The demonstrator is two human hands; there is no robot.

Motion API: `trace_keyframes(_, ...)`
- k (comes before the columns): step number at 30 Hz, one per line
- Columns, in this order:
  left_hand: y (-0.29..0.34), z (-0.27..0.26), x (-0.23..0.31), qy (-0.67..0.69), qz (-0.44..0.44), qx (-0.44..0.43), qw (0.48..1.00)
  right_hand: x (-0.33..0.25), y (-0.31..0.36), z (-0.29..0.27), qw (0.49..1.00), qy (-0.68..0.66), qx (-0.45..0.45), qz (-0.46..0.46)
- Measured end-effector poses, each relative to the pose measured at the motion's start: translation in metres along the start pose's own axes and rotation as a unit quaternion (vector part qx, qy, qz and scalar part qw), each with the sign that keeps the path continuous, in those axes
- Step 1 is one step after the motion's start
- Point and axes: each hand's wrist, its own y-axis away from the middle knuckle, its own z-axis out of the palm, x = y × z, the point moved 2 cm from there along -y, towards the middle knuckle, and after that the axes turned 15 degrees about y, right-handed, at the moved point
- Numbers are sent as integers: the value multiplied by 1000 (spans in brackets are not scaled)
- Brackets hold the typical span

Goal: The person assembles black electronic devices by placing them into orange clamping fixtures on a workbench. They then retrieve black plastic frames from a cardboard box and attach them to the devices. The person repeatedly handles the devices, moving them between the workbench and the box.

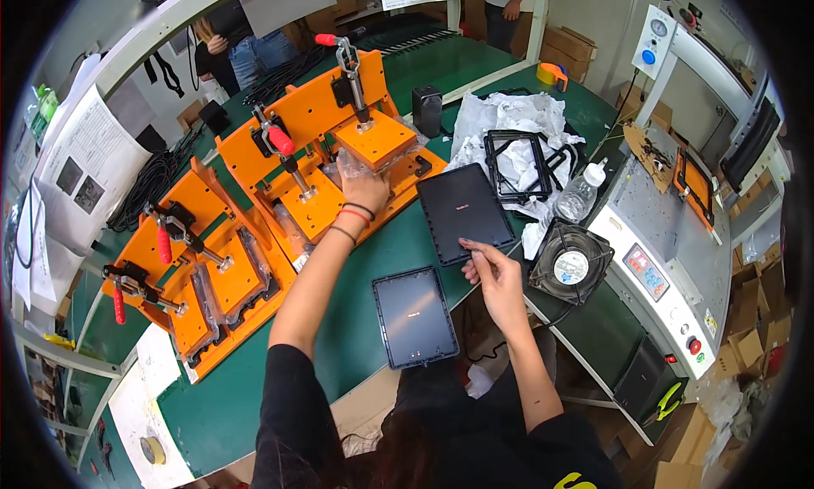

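Observation:
My left hand (365, 189) reaches into the larger orange clamp fixture (407, 184), beneath a raised orange pressing plate (377, 139). Clear film shows around that plate, and my fingertips are partly hidden there, so their grip cannot be made out. Closer to me on the right, my right hand (496, 277) is curled at the near edge of a flat black panel (465, 213), its fingers closed on that edge. A second black panel with a raised rim (415, 315) lies face up on the green table, near its front edge.
A smaller orange fixture (199, 273) with red-handled clamps stands left. Black frames (519, 165) lie on crumpled white wrapping at the right, beside a clear bottle (581, 192) and a fan (570, 262). A machine with a control panel (649, 273) stands farther right. People stand beyond the table.

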Motion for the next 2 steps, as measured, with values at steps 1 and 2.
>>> trace_keyframes(1,-7,5,-10,8,-27,21,999,2,-5,6,1000,-1,-9,-4)
trace_keyframes(2,-16,15,-16,21,-50,43,998,4,-11,10,1000,0,-20,2)
